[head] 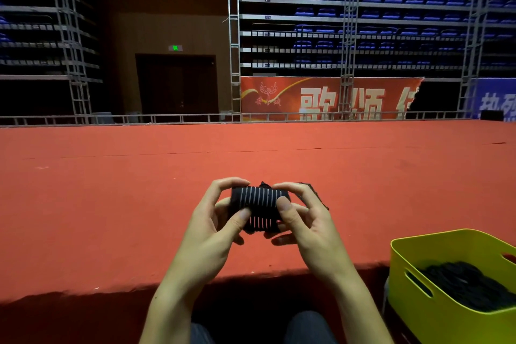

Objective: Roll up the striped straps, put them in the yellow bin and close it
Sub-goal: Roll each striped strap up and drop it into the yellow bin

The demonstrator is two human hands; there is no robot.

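A black strap with thin white stripes [258, 205] is rolled into a thick bundle, held above the red stage floor. My left hand [215, 229] grips its left end, thumb in front and fingers curled over the top. My right hand [303, 220] grips the right end the same way. A loose black tail of the strap [314, 193] sticks out behind my right fingers. The yellow bin [435, 304] stands open at the lower right, holding dark rolled straps [469, 285]. No lid is in view.
The red carpeted stage [195, 176] stretches ahead, its front edge just below my hands. My knees [307, 327] show at the bottom. Metal trusses, a railing and a red banner [321, 98] stand at the stage's far side.
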